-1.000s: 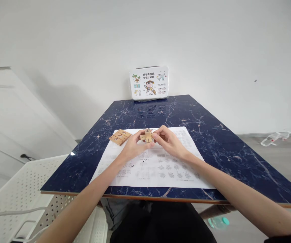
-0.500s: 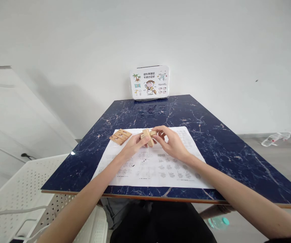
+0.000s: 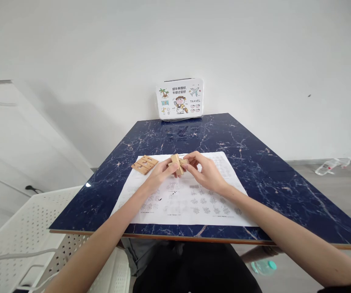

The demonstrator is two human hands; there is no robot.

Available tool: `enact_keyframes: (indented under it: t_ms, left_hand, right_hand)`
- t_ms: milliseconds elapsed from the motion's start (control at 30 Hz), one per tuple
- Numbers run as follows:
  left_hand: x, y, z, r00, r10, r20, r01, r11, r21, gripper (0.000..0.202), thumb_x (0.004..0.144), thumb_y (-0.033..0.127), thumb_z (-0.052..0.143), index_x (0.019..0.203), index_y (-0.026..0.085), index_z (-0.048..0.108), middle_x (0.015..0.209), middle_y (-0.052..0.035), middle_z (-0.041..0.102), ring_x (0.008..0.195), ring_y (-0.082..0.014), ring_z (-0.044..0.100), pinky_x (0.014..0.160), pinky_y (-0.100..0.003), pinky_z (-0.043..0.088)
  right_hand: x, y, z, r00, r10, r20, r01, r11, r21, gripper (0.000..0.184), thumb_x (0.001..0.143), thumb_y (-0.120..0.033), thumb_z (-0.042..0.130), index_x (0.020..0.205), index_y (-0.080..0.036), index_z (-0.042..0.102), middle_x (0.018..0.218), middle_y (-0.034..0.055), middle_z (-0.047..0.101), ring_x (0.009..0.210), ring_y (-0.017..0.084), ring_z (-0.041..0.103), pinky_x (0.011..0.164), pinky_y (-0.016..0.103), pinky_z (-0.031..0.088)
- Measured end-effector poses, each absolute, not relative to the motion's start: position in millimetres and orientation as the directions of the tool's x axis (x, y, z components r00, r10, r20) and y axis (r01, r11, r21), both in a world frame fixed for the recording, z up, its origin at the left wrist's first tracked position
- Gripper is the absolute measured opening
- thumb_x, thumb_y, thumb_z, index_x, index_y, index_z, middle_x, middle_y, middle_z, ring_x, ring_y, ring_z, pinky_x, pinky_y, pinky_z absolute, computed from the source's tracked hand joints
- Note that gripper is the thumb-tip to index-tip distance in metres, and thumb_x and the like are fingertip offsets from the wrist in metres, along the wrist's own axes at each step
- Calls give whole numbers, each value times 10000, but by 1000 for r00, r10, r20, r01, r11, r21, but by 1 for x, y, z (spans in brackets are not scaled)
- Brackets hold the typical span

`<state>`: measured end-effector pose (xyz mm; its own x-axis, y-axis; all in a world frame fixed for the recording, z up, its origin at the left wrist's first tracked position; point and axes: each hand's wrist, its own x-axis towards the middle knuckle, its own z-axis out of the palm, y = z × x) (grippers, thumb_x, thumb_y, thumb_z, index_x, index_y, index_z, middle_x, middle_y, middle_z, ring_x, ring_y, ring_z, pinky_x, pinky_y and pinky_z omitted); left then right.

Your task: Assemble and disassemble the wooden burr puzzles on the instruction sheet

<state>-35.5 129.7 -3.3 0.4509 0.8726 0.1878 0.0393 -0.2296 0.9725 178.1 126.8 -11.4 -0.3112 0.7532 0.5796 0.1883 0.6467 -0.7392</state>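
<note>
Above a white printed sheet (image 3: 175, 215), both hands grip a small light-wood block puzzle (image 3: 176, 161) made of crossed pieces. My left hand (image 3: 161, 174) is closed round its left side, thumb on the front piece. Thumb and fingers of my right hand (image 3: 204, 171) pinch the piece sticking out on the right. The far fingers of both hands are partly hidden behind the wood. Several flat wooden pieces (image 3: 145, 164) with dark-edged notches lie side by side at the sheet's upper left corner, left of my left hand.
The blue marbled table (image 3: 181, 140) carries a white cartoon-printed case (image 3: 179, 99) leaning on the wall at its far edge. A white perforated plastic basket (image 3: 45, 211) stands left of the table. Plastic bottles (image 3: 330, 166) lie on the floor to the right, and another bottle (image 3: 264, 267) below the front edge.
The block puzzle has turned slightly in my fingers, its upright piece standing a little straighter. Both hands keep their hold, and the flat pieces lie where they were.
</note>
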Motion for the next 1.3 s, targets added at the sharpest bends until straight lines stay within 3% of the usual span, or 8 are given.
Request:
enact_keyframes:
  t_ms: [133, 233, 367, 433, 533, 667, 1300]
  left_hand:
    - [-35, 131, -4, 451, 873, 186, 31, -224, 974, 486, 951, 590, 671, 1129, 143, 742, 958, -103, 708, 853, -209, 641, 832, -369, 533]
    - [-35, 131, -4, 438, 881, 179, 38, -217, 975, 488, 941, 608, 671, 1073, 143, 742, 957, -97, 709, 844, -205, 642, 824, -362, 533]
    - [-34, 128, -1, 456, 878, 146, 130, -228, 965, 531, 963, 654, 596, 952, 142, 736, 938, -103, 730, 853, -227, 660, 847, -373, 527]
    - [-34, 127, 1, 492, 862, 124, 182, -241, 953, 550, 984, 655, 553, 927, 142, 740, 924, -104, 745, 855, -237, 671, 857, -372, 519]
    - [-33, 126, 2, 518, 849, 106, 199, -240, 950, 551, 1001, 639, 533, 940, 140, 756, 908, -102, 759, 855, -242, 686, 837, -360, 515]
    - [-32, 125, 2, 500, 860, 106, 184, -225, 957, 528, 997, 622, 546, 981, 143, 769, 913, -100, 770, 856, -252, 699, 838, -366, 519]
    - [-29, 126, 0, 404, 905, 132, 248, -247, 937, 529, 969, 640, 552, 876, 154, 736, 855, -89, 730, 818, -248, 665, 800, -380, 519]
  right_hand:
    - [179, 128, -12, -320, 748, 582, 210, 655, -726, 244, 1043, -503, 568, 1037, -260, 589, 931, 59, 702, 775, 219, 624, 713, 405, 512]
    - [179, 129, -13, -317, 721, 616, 241, 689, -683, 266, 1024, -485, 603, 1158, -256, 585, 1075, 92, 680, 875, 237, 633, 762, 422, 537]
    - [180, 129, -15, -383, 656, 651, 236, 751, -617, 682, 902, -509, 774, 1460, -288, 449, 1433, 150, 534, 1192, 305, 601, 977, 508, 550]
    - [179, 129, -16, -446, 623, 643, 230, 774, -590, 772, 879, -505, 802, 1515, -315, 409, 1517, 145, 479, 1327, 333, 541, 1087, 552, 503]
    - [178, 128, -19, -489, 594, 639, 241, 796, -556, 668, 911, -458, 776, 1482, -320, 457, 1478, 125, 536, 1378, 338, 512, 1127, 575, 470]
    - [177, 128, -18, -462, 594, 659, 265, 801, -537, 561, 904, -394, 774, 1394, -309, 513, 1344, 115, 634, 1250, 327, 593, 1043, 560, 515]
    - [175, 129, -15, -431, 614, 661, 272, 787, -554, 520, 843, -330, 792, 1310, -301, 567, 1279, 95, 679, 1178, 321, 635, 1009, 529, 522]
